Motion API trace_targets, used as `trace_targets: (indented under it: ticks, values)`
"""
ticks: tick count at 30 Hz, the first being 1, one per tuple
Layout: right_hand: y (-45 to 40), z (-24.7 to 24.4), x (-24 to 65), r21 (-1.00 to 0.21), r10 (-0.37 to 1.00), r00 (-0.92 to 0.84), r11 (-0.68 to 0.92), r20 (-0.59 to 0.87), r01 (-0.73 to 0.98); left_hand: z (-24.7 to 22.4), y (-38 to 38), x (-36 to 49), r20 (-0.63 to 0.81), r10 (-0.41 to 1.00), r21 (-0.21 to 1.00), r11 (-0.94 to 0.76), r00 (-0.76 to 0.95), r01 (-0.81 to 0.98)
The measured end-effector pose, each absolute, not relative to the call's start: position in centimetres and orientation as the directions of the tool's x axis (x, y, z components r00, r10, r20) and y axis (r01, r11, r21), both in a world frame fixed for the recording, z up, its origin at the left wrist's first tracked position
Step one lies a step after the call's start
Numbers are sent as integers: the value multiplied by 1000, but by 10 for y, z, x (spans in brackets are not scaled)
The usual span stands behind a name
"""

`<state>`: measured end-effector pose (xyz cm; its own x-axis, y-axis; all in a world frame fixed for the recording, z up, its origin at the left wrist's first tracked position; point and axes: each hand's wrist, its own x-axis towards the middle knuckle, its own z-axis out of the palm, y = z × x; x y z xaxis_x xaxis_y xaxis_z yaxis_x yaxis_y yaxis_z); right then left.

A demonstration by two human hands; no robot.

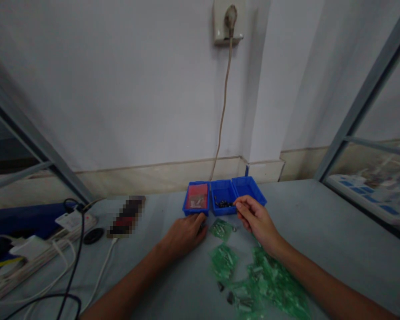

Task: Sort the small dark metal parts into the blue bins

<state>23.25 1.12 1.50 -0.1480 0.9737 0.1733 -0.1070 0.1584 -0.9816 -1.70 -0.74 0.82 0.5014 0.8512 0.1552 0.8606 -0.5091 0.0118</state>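
Three blue bins stand side by side near the wall. The left bin (184, 208) has a red bag (198, 194) in it, the middle bin (221, 186) holds small dark parts (223, 204), and the right bin (249, 185) is beside it. My right hand (255, 221) is at the front of the middle and right bins, thumb and fingertips pinched; what they hold is too small to name. My left hand (186, 234) rests before the left bin, fingers curled, with something unclear between them. Green bags with small parts (221, 229) lie between and below my hands.
At the left lie a pixelated object (126, 216), a power strip (36, 258), cables and a round black item (94, 236). Metal posts (363, 91) rise at both sides. A cord (224, 106) hangs from a wall socket. Two small dark pieces lie near the front.
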Motion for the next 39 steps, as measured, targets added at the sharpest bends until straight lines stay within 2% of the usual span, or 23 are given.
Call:
trace_targets:
  ticks: [14,39]
  values:
    - [9,19,232,-987,977,-149,144,154,-74,5,-4,-19,182,827,79,-551,532,831]
    - [7,22,233,-987,981,-130,137,147,-79,-1,-2,-20,187,820,88,-562,540,822]
